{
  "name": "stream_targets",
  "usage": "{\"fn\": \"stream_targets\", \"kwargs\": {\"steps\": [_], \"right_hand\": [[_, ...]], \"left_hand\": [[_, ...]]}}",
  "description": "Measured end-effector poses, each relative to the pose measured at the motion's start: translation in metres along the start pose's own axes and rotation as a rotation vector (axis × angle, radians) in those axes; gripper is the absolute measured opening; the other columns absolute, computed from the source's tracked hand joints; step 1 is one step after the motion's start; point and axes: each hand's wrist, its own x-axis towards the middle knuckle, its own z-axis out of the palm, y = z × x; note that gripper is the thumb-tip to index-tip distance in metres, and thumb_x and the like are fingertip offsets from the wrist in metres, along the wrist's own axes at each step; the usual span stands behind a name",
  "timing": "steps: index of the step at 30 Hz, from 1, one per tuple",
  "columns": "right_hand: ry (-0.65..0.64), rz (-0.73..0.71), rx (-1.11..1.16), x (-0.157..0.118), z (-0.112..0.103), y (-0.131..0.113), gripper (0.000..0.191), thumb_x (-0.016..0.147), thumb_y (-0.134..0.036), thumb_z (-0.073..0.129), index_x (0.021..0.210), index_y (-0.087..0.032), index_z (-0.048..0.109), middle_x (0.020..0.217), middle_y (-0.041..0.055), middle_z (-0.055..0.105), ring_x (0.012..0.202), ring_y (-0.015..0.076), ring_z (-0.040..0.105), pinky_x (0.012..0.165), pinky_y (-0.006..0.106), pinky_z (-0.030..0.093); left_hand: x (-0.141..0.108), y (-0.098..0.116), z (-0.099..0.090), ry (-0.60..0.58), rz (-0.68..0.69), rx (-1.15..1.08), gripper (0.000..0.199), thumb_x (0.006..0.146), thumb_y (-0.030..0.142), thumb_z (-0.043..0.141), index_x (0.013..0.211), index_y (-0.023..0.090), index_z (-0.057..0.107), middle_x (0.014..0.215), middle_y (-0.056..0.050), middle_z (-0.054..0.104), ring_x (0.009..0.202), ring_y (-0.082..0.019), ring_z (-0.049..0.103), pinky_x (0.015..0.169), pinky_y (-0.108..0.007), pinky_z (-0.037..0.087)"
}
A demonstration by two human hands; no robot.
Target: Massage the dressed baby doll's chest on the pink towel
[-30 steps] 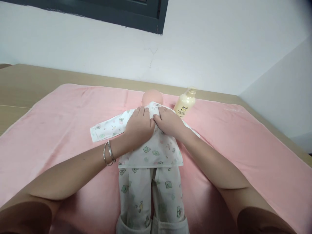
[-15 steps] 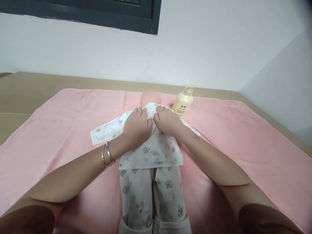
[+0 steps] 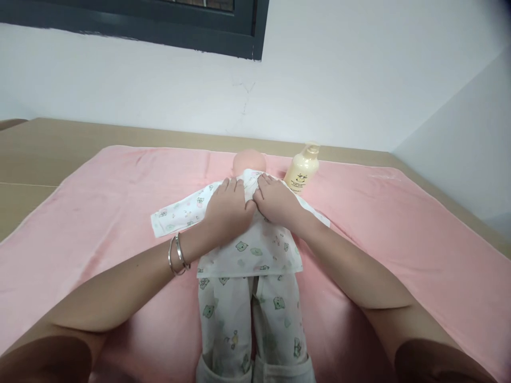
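A doll lies on a pink blanket (image 3: 123,213), its round bald head (image 3: 249,161) at the far end. It wears a white printed top (image 3: 255,255) and matching trousers (image 3: 231,319). My left hand (image 3: 229,210) lies flat on the upper left of the top, fingers stretched toward the doll's head. My right hand (image 3: 277,202) rests on the upper right, its fingers spread over the cloth. The two thumbs meet or nearly meet at the middle. Both palms hide part of the top. Two silver bangles (image 3: 179,254) circle my left wrist.
A pale yellow pump bottle (image 3: 302,169) leans or stands on the blanket just right of the doll's head. Beneath the blanket is a wooden surface (image 3: 48,143), with a white wall and a dark window frame behind.
My left thumb has moved right, closer to my right hand. The whole view has shifted slightly; doll and bottle look unmoved.
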Motion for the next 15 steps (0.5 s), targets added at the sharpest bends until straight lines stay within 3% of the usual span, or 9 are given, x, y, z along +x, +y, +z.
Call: {"fn": "stream_targets", "kwargs": {"steps": [3, 6, 8, 12, 15], "right_hand": [[0.011, -0.067, -0.041, -0.019, -0.002, -0.011, 0.059, 0.100, -0.023, 0.027, 0.149, 0.008, 0.036, 0.154, 0.0279, 0.042, 0.146, 0.0373, 0.039, 0.119, 0.051, 0.034], [0.022, -0.146, -0.030, -0.027, 0.000, -0.016, 0.061, 0.099, -0.024, 0.030, 0.151, 0.007, 0.034, 0.158, 0.0271, 0.037, 0.150, 0.0374, 0.032, 0.121, 0.052, 0.032], [0.037, -0.112, 0.035, -0.021, 0.002, -0.013, 0.059, 0.099, -0.023, 0.030, 0.151, 0.004, 0.037, 0.158, 0.0239, 0.039, 0.150, 0.0347, 0.034, 0.122, 0.049, 0.032], [0.097, 0.002, 0.186, 0.001, 0.006, 0.000, 0.054, 0.100, -0.025, 0.028, 0.144, -0.002, 0.048, 0.154, 0.0218, 0.046, 0.145, 0.0338, 0.041, 0.120, 0.051, 0.034], [0.196, -0.029, 0.296, 0.000, 0.001, 0.000, 0.050, 0.100, -0.027, 0.030, 0.138, -0.007, 0.054, 0.151, 0.0209, 0.050, 0.140, 0.0338, 0.046, 0.115, 0.053, 0.040]], "left_hand": [[0.014, -0.008, -0.004, -0.030, -0.059, -0.069, 0.045, 0.092, 0.023, 0.033, 0.122, 0.003, 0.059, 0.129, -0.023, 0.063, 0.125, -0.034, 0.057, 0.111, -0.048, 0.043], [0.023, -0.015, -0.002, -0.014, -0.110, -0.148, 0.036, 0.090, 0.022, 0.032, 0.104, 0.010, 0.062, 0.111, -0.019, 0.068, 0.106, -0.031, 0.063, 0.101, -0.047, 0.049], [0.023, -0.016, 0.005, 0.048, -0.091, -0.173, 0.036, 0.090, 0.022, 0.033, 0.107, 0.010, 0.062, 0.113, -0.018, 0.068, 0.110, -0.031, 0.062, 0.104, -0.048, 0.047], [0.016, -0.019, 0.020, 0.231, 0.032, -0.178, 0.042, 0.089, 0.021, 0.037, 0.122, 0.010, 0.060, 0.137, -0.018, 0.060, 0.137, -0.034, 0.047, 0.122, -0.054, 0.031], [0.012, -0.024, 0.027, 0.329, 0.119, -0.269, 0.041, 0.092, 0.024, 0.036, 0.123, 0.013, 0.061, 0.133, -0.016, 0.063, 0.131, -0.030, 0.053, 0.117, -0.051, 0.038]]}}
